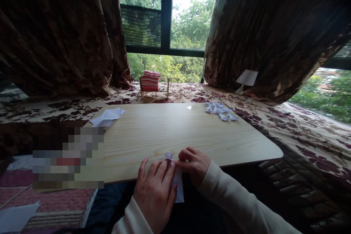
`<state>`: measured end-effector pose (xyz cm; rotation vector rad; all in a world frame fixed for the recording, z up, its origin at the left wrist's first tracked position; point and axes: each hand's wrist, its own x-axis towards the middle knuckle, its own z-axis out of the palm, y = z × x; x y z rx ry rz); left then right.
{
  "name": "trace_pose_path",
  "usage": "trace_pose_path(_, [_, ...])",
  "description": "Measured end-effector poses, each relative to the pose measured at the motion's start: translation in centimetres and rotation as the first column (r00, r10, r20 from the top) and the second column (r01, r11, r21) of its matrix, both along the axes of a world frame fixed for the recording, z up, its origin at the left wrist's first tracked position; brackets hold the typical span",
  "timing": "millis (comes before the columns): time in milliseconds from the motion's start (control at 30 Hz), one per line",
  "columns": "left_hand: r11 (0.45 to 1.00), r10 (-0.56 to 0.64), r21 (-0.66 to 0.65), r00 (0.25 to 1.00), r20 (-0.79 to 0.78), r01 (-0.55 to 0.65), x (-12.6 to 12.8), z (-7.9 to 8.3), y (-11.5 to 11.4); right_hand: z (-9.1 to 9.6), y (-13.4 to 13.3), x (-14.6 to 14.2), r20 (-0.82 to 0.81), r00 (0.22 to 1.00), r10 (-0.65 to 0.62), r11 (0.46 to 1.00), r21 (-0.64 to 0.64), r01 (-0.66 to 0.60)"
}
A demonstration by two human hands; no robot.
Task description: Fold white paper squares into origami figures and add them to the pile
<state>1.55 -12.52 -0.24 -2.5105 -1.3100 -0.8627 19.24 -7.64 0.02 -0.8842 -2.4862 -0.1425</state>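
A narrow folded piece of white paper (178,188) lies at the table's near edge, its lower end sticking out past that edge. The top end of it curls up above my fingertips. My left hand (155,186) presses on the paper from the left, fingers bent over it and thumb along its side. From the right, my right hand (194,164) pinches the paper near the curl, thumb and forefinger meeting close to my left fingertips. Part of the paper is hidden under my left hand.
On the light wooden table (142,135) lie loose white sheets (108,117) at the far left and several folded paper pieces (219,109) at the far right. Behind it stand a small rack with striped cloths (150,80) and a white lamp (246,77). A blurred-out patch covers the left.
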Motion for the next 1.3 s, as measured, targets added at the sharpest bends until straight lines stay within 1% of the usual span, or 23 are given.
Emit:
trace_pose_path(200, [0.998, 0.056, 0.029, 0.998, -0.039, -0.055, 0.5, -0.3, -0.3, 0.3, -0.2, -0.1, -0.004, 1.0, -0.018, 1.0, 0.013, 0.018])
trace_pose_path(400, [0.997, 0.074, 0.043, 0.996, -0.044, -0.072, 0.7, -0.4, -0.4, 2.1, -0.8, -0.4, -0.076, 0.997, -0.027, 0.997, 0.076, 0.033])
trace_pose_path(500, [0.996, 0.078, 0.038, 0.996, -0.049, -0.076, 0.7, -0.5, -0.3, 2.8, -0.8, -0.8, -0.019, 0.999, -0.038, 0.994, 0.097, 0.04])
trace_pose_path(633, [0.995, 0.088, 0.049, 0.995, -0.039, -0.086, 0.7, -0.5, -0.2, 3.3, -0.5, -1.2, 0.05, 0.994, -0.1, 0.989, 0.116, 0.093])
trace_pose_path(700, [0.996, 0.082, 0.042, 0.996, -0.041, -0.081, 0.7, -0.4, -0.1, 3.4, -0.4, -1.2, 0.055, 0.995, -0.084, 0.989, 0.128, 0.076])
trace_pose_path(833, [0.996, 0.078, 0.035, 0.996, -0.042, -0.077, 0.7, -0.4, -0.2, 3.3, -0.3, -1.3, 0.081, 0.996, -0.03, 0.99, 0.139, 0.019])
trace_pose_path(1033, [0.996, 0.072, 0.06, 0.997, -0.034, -0.07, 0.7, -0.5, -0.3, 2.8, 0.0, -1.2, 0.098, 0.993, -0.058, 0.993, 0.105, 0.048])
trace_pose_path(1133, [0.995, 0.077, 0.064, 0.996, -0.035, -0.075, 0.7, -0.5, -0.2, 2.4, 0.0, -1.0, 0.08, 0.996, -0.042, 0.998, 0.059, 0.037])
trace_pose_path(1300, [0.996, 0.069, 0.061, 0.996, -0.05, -0.066, 0.7, -0.5, -0.2, 1.8, 0.2, -0.7, 0.033, 0.997, -0.074, 0.997, -0.001, 0.074])
